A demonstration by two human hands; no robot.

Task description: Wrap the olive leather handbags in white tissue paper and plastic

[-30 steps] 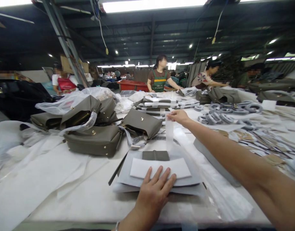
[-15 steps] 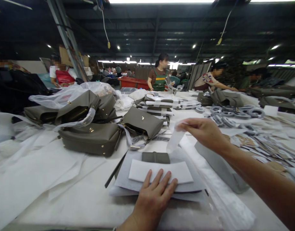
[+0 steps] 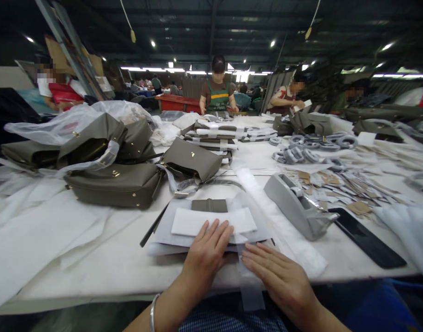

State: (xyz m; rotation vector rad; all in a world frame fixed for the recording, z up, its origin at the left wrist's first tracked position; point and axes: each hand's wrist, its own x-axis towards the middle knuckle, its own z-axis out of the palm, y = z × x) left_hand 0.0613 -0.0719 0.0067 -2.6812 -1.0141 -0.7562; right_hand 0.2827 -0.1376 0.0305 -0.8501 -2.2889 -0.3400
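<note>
My left hand (image 3: 208, 249) lies flat with fingers spread on a white foam strip (image 3: 190, 222), over the bundle wrapped in pale tissue paper (image 3: 163, 230). An olive flap with a narrow band (image 3: 208, 205) shows behind the strip. My right hand (image 3: 279, 272) is flat, fingers extended, at the bundle's near right edge, touching a strip of clear tape (image 3: 249, 286). The tape's end hangs over the table edge towards my lap. A dark strap (image 3: 152, 228) sticks out at the bundle's left.
Olive bags (image 3: 111, 184) lie at the left behind the bundle. A grey tape dispenser (image 3: 297, 207) and a black phone (image 3: 368, 237) are at the right. Grey rings (image 3: 296, 154) and tags (image 3: 360, 207) lie beyond. A person (image 3: 218, 92) in a green apron stands across the table.
My right hand has come down from above the table to the bundle's near edge, bringing the tape. My left hand stays on the foam. The dispenser and phone are now uncovered.
</note>
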